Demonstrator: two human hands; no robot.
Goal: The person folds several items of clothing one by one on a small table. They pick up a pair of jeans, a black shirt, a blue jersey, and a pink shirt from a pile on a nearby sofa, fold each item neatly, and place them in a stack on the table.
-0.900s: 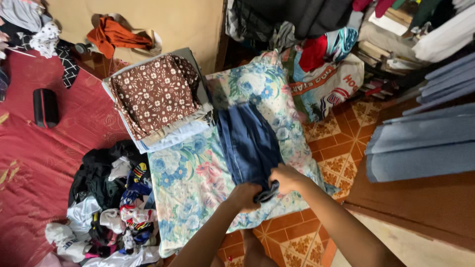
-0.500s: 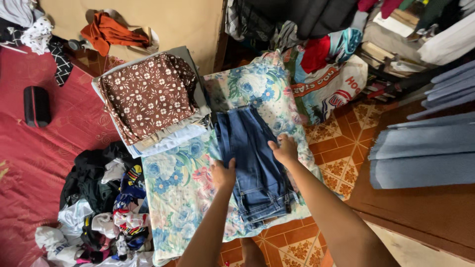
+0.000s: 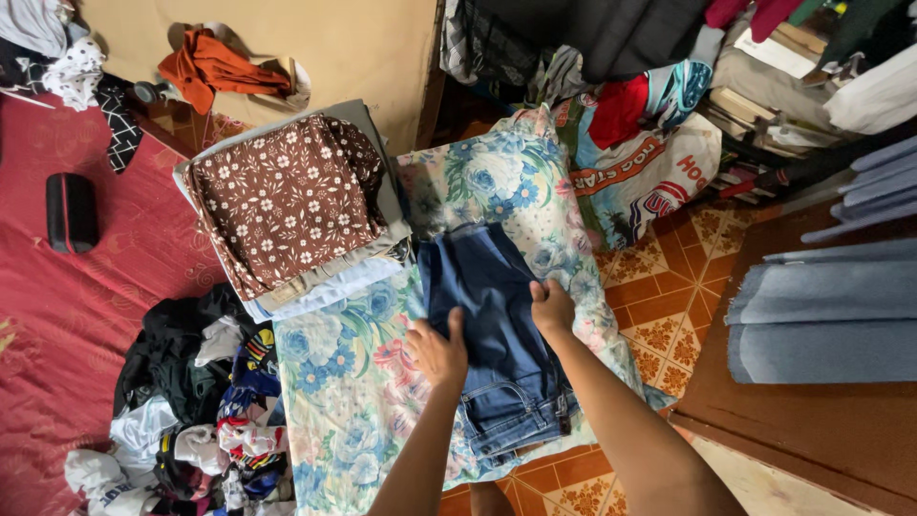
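A pair of dark blue jeans [image 3: 492, 315] lies folded on a floral sheet [image 3: 358, 401] spread over the floor. My left hand [image 3: 437, 350] grips the jeans' left edge, fingers curled over the fold. On the right edge rests my right hand [image 3: 551, 306], fingers pinching the denim. The waistband end of the jeans [image 3: 511, 416] points toward me.
A stack of folded clothes topped by a brown flowered cloth [image 3: 287, 201] sits left of the jeans. A heap of loose garments [image 3: 196, 392] lies on the red carpet [image 3: 57, 315]. Printed sacks [image 3: 650, 172] and piled clothes stand behind; folded grey fabric [image 3: 826, 306] lies at the right.
The jeans went from bunched in both hands to laid out flat. Now the far leg end has been folded back toward me, so the jeans are shorter.
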